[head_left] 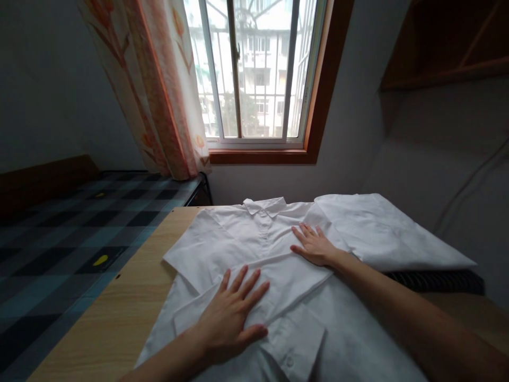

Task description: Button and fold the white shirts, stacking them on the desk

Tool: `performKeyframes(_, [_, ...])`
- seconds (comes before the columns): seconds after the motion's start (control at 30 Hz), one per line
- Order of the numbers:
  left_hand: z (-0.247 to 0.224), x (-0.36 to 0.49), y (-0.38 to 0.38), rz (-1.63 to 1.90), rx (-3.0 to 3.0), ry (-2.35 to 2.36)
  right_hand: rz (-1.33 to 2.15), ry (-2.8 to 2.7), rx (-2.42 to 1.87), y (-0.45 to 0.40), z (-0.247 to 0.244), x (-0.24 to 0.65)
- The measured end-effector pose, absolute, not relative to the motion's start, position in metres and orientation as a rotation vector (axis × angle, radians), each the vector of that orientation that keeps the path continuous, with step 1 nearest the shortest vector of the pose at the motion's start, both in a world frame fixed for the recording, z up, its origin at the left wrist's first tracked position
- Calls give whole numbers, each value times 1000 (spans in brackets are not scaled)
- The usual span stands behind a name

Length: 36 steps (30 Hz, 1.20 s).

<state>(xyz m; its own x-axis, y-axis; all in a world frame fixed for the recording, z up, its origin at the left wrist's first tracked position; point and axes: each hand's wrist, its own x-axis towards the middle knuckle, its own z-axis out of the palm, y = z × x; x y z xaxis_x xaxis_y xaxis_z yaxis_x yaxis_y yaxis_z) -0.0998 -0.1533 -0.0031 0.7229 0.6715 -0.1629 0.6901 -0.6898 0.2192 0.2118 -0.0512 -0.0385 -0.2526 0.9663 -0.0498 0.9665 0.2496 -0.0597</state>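
Note:
A white button-up shirt lies spread over the wooden table, its collar at the far end toward the window. One long sleeve is laid across the shirt's front, and its buttoned cuff rests near the bottom of the view. My left hand lies flat on the folded sleeve with fingers spread, holding nothing. Farther up on the right, my right hand presses flat on the shirt near the sleeve's upper part, fingers apart. My forearms hide some of the lower cloth.
Beside the shirt on the right lies a stack of white cloth over a dark ribbed item. The wooden table borders a bed with a checked cover. A curtain hangs left of the window.

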Motion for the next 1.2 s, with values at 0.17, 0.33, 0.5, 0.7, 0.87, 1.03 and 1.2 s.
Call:
performKeyframes(0.17, [-8,-103,-155,-85,2666,1058,-95,2279,2149,-26,-44,234])
performKeyframes(0.33, [-4,-110,-157,-92,2680,963,11,2292,2274,-19,-51,238])
performKeyframes(0.5, [28,-111,-149,-253,2615,828,-1,2344,2198,-36,-37,218])
performKeyframes(0.7, [22,-112,-135,26,2720,834,-71,2966,1518,-109,-25,158])
performKeyframes(0.87, [-4,-124,-134,-42,2730,804,-196,2931,1416,-131,-35,163])
performKeyframes(1.03, [1,-138,-139,-24,2713,791,-86,2746,1695,-124,-46,210])
performKeyframes(1.2, [4,-154,-143,-35,2729,830,81,2507,1997,-128,-57,233])
